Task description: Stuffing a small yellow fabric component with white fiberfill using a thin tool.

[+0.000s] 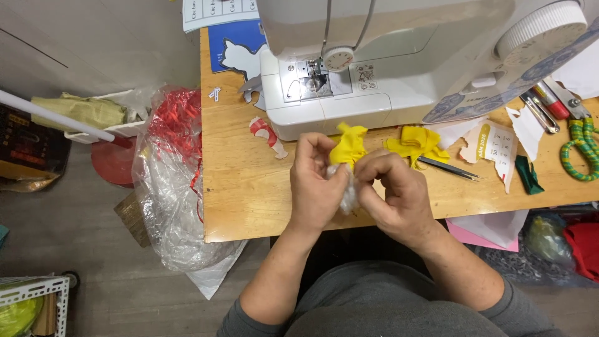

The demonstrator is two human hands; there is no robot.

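Observation:
My left hand [317, 184] and my right hand [394, 190] meet over the front edge of a wooden table [240, 193]. Together they pinch a small yellow fabric piece [349, 145] that sticks up between the fingers. A tuft of white stuffing [347, 195] shows between the two hands, just below the yellow fabric. More yellow fabric scraps [419, 142] lie on the table just right of my hands.
A white sewing machine [387, 62] stands behind my hands. Black tweezers [450, 168], paper pieces, a green scrap [529, 176], scissors and green-handled pliers [580, 150] lie to the right. A clear plastic bag with red material [171, 168] hangs at the table's left.

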